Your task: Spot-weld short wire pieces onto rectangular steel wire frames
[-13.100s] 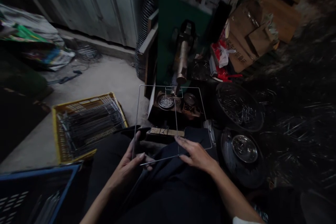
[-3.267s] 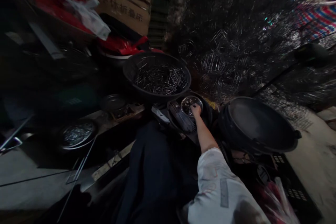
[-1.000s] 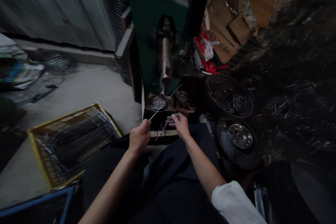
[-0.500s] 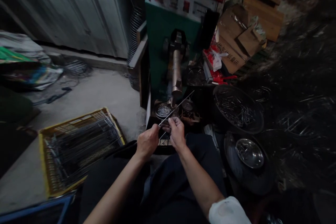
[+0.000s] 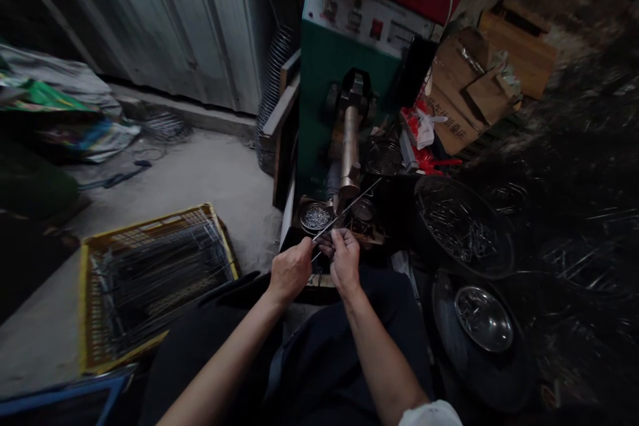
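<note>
My left hand (image 5: 292, 271) is closed around the near end of a thin metal rod (image 5: 355, 200), which slants up to the right in front of the machine's electrode arm (image 5: 351, 153). Close beside it, my right hand (image 5: 345, 258) is pinched near the rod, thumb against fingers. What sits between those fingertips is too small and dark to make out. Just beyond the hands stands a round dish of small metal pieces (image 5: 316, 216). A second small dish (image 5: 363, 210) is to its right, partly behind the rod.
The green machine (image 5: 319, 93) stands ahead with a red light lit. At left, a yellow crate (image 5: 86, 306) holds many metal rods. To the right are a dark basin (image 5: 504, 256) of metal pieces, a shiny steel bowl (image 5: 499, 329) and a cardboard box (image 5: 456, 90).
The view has shifted, so the machine and hands appear slightly lower and farther right. Both hands keep nearly the same pose around the rod.
</note>
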